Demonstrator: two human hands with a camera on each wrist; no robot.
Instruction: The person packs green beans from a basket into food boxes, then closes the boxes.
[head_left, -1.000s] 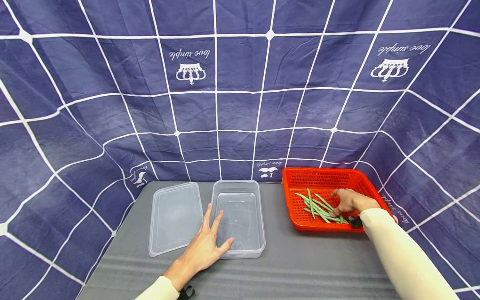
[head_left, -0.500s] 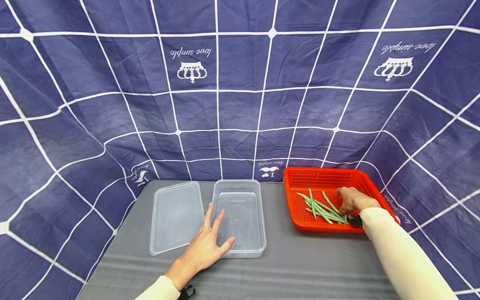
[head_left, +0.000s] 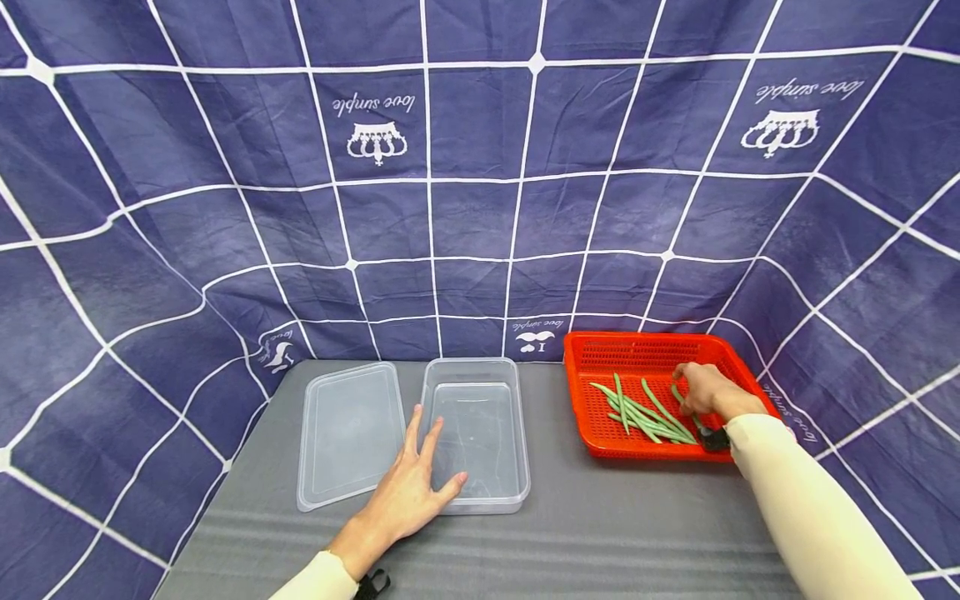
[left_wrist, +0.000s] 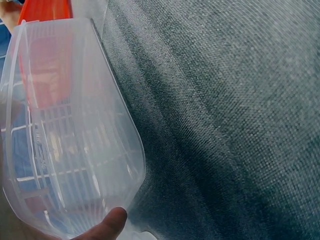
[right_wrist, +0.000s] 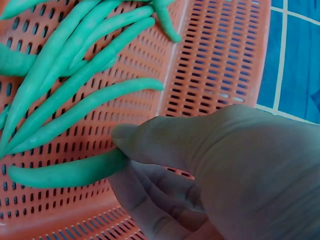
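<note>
My right hand [head_left: 708,390] is inside the red basket [head_left: 600,451]. In the right wrist view, thumb and fingers pinch one end of a green bean [right_wrist: 65,172], whose other end points away from the hand. Several more green beans [head_left: 637,416] lie in a loose pile to the left of that hand. My left hand [head_left: 408,496], fingers spread, lies at the left side of a clear plastic container [head_left: 491,507]. Its thumb is by the container's near end, as the left wrist view also shows. No lid covers the container, and nothing is seen inside.
A translucent lid [head_left: 352,437] lies flat left of the container. Grey cloth [head_left: 585,533] covers the table, and a blue checked curtain [head_left: 480,217] rises behind and at both sides. The basket stands close to the curtain at the right.
My right hand has shifted slightly within the basket, and one bean is now apart from the pile, between its fingers. The left hand has stayed at the container.
</note>
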